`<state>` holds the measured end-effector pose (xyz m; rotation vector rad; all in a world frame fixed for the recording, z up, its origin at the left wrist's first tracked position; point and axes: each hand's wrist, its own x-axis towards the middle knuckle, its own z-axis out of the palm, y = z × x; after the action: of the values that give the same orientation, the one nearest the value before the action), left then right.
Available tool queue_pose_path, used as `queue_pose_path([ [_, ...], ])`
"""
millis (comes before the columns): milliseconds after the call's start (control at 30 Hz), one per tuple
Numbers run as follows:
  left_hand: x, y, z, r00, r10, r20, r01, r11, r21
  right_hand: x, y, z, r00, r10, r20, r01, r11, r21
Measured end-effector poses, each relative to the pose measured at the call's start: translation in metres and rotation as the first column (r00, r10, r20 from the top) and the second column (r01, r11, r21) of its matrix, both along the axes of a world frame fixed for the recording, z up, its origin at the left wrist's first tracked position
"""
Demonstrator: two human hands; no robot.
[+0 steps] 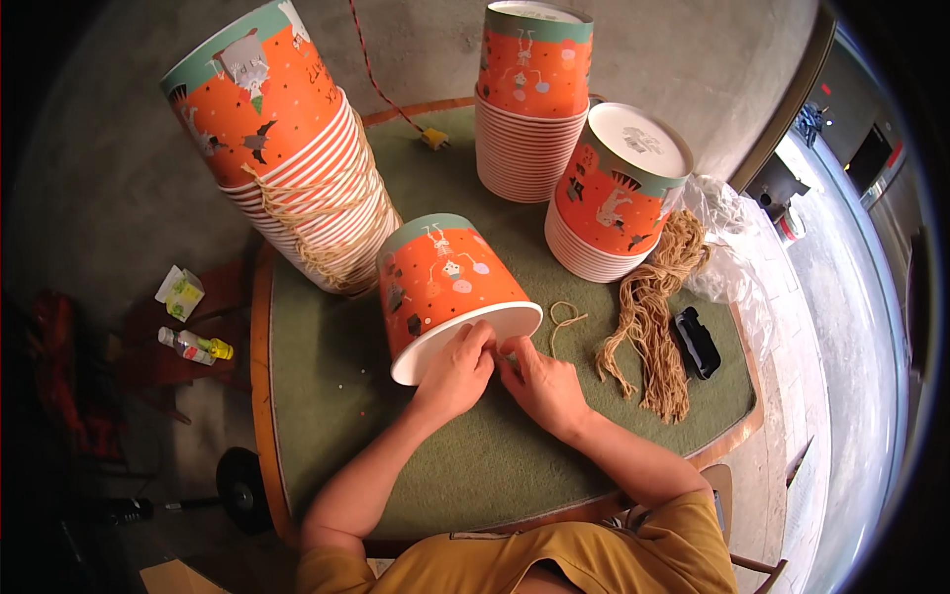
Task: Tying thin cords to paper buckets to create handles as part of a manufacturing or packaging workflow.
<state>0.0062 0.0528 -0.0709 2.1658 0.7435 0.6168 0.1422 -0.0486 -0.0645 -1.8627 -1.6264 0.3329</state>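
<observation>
An orange paper bucket (450, 277) with a green base band and cartoon figures lies tipped on the table, its white rim facing me. My left hand (457, 371) is at the near edge of the opening, fingers curled and closed. Close beside it, my right hand (542, 388) has its thumb and fingers pinched together near the same rim. What the fingertips hold, if anything, is hidden. Just right of the bucket, a short curl of twine (567, 319) rests on the green tabletop.
Nested bucket stacks stand behind: a twine-wrapped one (297, 168) at left, a tall one (532, 109) and a shorter one (614, 203). A twine bundle (648, 327), black tray (698, 343) and clear plastic bag (732, 267) are right. A yellow plug (433, 138) lies behind.
</observation>
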Motion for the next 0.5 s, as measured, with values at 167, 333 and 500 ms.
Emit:
queue_pose_path([
  [167,-0.001,0.004,-0.005,1.0,-0.008,0.03,0.009,1.0,-0.021,0.004,0.006,-0.006,0.999,-0.003,0.047,0.002,1.0,0.02],
  [333,-0.004,0.013,-0.015,0.999,-0.006,0.053,0.02,0.96,-0.281,0.005,0.008,-0.008,1.0,-0.017,0.014,0.016,0.999,0.035],
  [500,-0.003,0.009,-0.007,0.999,0.03,0.026,-0.021,0.958,-0.287,0.003,0.011,-0.007,0.999,-0.051,-0.018,0.052,0.999,0.009],
])
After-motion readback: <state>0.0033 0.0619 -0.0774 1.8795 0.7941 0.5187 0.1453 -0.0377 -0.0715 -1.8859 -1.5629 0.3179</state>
